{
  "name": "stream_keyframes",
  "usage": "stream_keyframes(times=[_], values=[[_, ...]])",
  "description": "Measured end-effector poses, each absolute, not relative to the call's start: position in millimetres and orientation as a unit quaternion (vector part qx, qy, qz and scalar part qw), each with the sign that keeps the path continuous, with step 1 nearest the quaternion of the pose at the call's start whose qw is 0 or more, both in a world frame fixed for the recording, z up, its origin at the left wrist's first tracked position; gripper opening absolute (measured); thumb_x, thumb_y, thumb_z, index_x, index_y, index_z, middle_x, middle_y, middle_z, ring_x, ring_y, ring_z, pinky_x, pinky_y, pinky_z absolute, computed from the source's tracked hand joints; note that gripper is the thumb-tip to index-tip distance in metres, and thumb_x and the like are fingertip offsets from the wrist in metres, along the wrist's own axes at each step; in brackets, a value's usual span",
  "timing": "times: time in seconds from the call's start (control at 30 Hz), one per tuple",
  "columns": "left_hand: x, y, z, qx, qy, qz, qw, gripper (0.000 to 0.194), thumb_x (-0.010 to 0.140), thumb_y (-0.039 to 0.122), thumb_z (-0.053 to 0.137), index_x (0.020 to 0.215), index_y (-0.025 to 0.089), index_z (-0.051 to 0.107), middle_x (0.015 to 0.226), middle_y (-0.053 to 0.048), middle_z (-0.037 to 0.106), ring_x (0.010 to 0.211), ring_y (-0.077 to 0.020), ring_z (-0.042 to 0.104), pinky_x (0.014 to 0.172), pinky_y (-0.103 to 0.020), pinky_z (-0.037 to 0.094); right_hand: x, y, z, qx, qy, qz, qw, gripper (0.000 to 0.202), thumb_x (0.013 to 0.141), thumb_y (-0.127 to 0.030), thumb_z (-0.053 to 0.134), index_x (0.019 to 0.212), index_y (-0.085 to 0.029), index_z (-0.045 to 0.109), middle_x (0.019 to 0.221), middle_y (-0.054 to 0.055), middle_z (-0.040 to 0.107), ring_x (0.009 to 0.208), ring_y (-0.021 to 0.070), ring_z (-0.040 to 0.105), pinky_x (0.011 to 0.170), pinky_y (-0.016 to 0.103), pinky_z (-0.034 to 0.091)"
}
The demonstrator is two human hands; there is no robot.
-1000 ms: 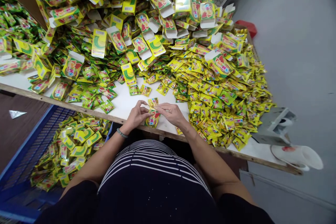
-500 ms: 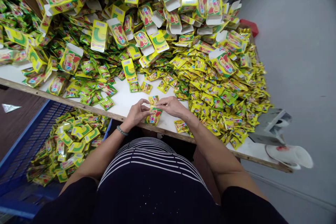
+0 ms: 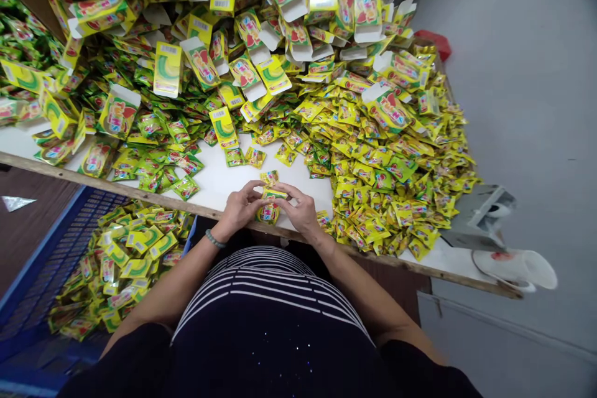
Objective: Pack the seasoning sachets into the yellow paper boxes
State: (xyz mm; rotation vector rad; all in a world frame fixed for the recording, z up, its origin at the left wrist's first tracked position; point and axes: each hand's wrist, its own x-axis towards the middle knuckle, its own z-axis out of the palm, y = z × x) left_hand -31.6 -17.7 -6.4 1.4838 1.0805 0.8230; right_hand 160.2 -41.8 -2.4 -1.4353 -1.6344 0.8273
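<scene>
A small yellow-and-green printed carton is between my hands at the front edge of the white table. My left hand grips its left side, with thumb and fingers closed on it. From the right, my right hand pinches the same carton near its top end. The fingers cover part of the carton, so the state of its flap is unclear. Just beyond the fingertips a yellow sachet shows; whether it touches the carton I cannot tell. Farther back lie a yellow sachet and a green sachet.
Open cartons are heaped at the back. Yellow sachets pile up on the right, green sachets on the left. A blue crate with filled-looking cartons stands below left. A grey device and white jug sit far right.
My right hand has drawn in and turned, its thumb now along the carton's top near my left thumb. My left hand stays on the carton. The view has shifted slightly.
</scene>
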Motion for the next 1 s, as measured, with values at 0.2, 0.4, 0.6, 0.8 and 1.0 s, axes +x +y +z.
stream_keyframes(times=[0.2,0.4,0.6,0.8,1.0], values=[[-30.7,-17.8,-7.4,0.623,0.459,0.341,0.534,0.049,0.082,0.047,0.068,0.121,0.021,0.054,0.090,-0.005,0.076,0.082,-0.0200,0.072,0.077,-0.030,0.053,155.4,-46.6,-13.8,-0.544,-0.662,0.232,0.460,0.023,0.091,-0.028,0.062,0.111,-0.026,0.075,0.112,0.007,0.075,0.106,0.0223,0.068,0.096,0.040,0.055],[-32.7,-15.6,-7.3,0.614,0.465,0.326,0.548,0.051,0.081,0.046,0.069,0.122,0.022,0.049,0.095,-0.007,0.077,0.087,-0.0218,0.072,0.080,-0.032,0.052,152.6,-36.2,-3.6,-0.524,-0.710,0.224,0.414,0.026,0.088,-0.030,0.067,0.114,-0.027,0.073,0.113,0.006,0.075,0.109,0.0236,0.065,0.097,0.042,0.053],[-28.8,-12.8,-8.5,0.587,0.458,0.329,0.582,0.059,0.078,0.045,0.072,0.125,0.022,0.044,0.086,-0.003,0.073,0.077,-0.0180,0.069,0.072,-0.028,0.050,147.6,-33.4,0.6,-0.526,-0.657,0.343,0.418,0.025,0.093,-0.037,0.058,0.107,-0.023,0.074,0.112,0.007,0.075,0.108,0.0233,0.068,0.099,0.041,0.052],[-41.3,-12.3,15.2,0.565,0.450,0.385,0.575,0.058,0.076,0.045,0.072,0.124,0.020,0.050,0.082,-0.002,0.069,0.078,-0.0164,0.066,0.076,-0.028,0.051,151.7,-3.6,-0.9,-0.569,-0.606,0.332,0.445,0.037,0.097,-0.039,0.050,0.125,-0.020,0.065,0.111,0.008,0.075,0.104,0.0228,0.068,0.093,0.039,0.054],[-186.0,-31.3,92.2,0.644,0.681,0.169,0.306,0.043,0.070,0.051,0.069,0.107,0.028,0.067,0.076,0.002,0.069,0.069,-0.0193,0.062,0.065,-0.028,0.044,157.6,36.5,-6.2,-0.553,-0.785,0.167,0.225,0.045,0.090,-0.022,0.062,0.134,-0.016,0.059,0.129,0.012,0.066,0.118,0.0269,0.054,0.103,0.041,0.042]])
